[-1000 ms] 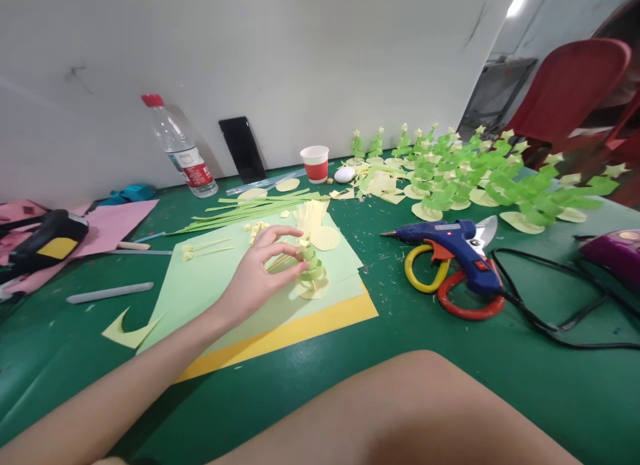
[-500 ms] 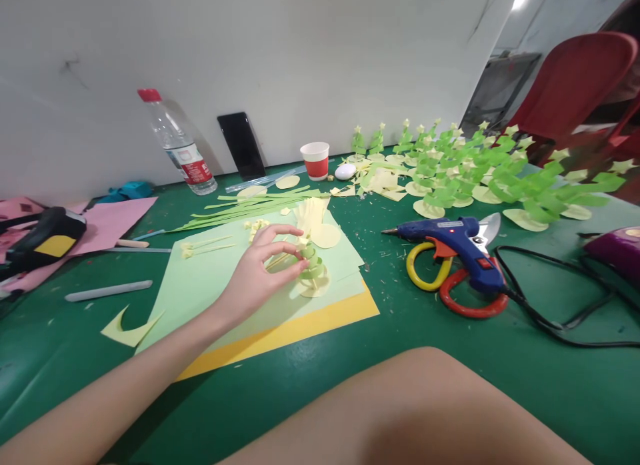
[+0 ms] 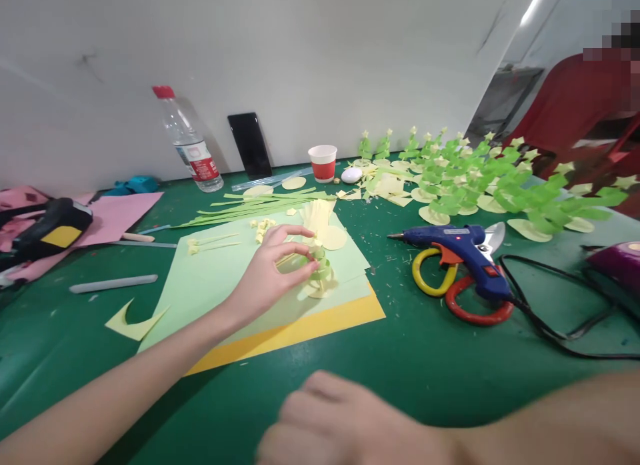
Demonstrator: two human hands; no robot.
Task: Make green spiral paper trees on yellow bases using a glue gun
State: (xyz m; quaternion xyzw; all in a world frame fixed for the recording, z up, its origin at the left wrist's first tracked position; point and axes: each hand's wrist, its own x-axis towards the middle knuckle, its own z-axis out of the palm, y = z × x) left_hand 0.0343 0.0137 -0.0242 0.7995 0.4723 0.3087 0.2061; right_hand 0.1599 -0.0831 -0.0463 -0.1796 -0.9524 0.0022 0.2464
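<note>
My left hand [image 3: 273, 268] pinches a small paper tree [image 3: 323, 271] between thumb and fingertips. The tree is a green curled strip on a stem, with a pale round base [image 3: 320, 290] on light green paper sheets [image 3: 250, 298]. Low in front, my right hand [image 3: 325, 421] is curled closed and slightly blurred; whatever its fingers hold, if anything, is hidden. Beside my left hand lie small folded yellow paper pieces [image 3: 261, 230], pale yellow strips [image 3: 317, 215] and a pale paper disc [image 3: 334, 237]. Thin sticks with yellow tips [image 3: 193, 246] rest on the sheet's left.
A blue glue gun [image 3: 463, 248] lies across scissors [image 3: 477, 310] on the right, its cord trailing. Many finished paper trees [image 3: 480, 178] stand behind. Along the wall are a bottle [image 3: 197, 161], a phone [image 3: 250, 145] and a paper cup [image 3: 323, 163]. A tape measure [image 3: 55, 231] sits left.
My right hand has come into view at the bottom, where a forearm or limb filled the lower edge before. My left hand keeps its pinch on the paper tree. The view has shifted slightly.
</note>
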